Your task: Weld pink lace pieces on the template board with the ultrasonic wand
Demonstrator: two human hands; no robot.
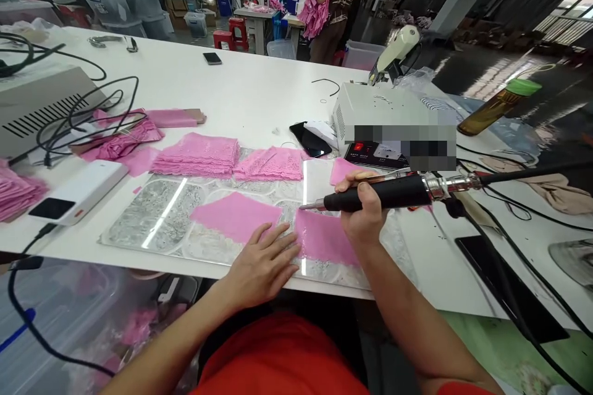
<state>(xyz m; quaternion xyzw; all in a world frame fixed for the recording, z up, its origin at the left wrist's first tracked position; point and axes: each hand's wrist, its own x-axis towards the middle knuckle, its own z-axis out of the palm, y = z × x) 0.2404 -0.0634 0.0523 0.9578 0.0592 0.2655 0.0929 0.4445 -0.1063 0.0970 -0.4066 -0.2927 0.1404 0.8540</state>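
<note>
Handpiece in right hand, gripping the black barrel and holding the metal tip at the far left corner of a rectangular pink fabric panel on a clear patterned sheet. Resting the left hand, flat and slightly spread, between the panel's left edge and a pointed pink piece, facing two pink fabric stacks beyond.
</note>
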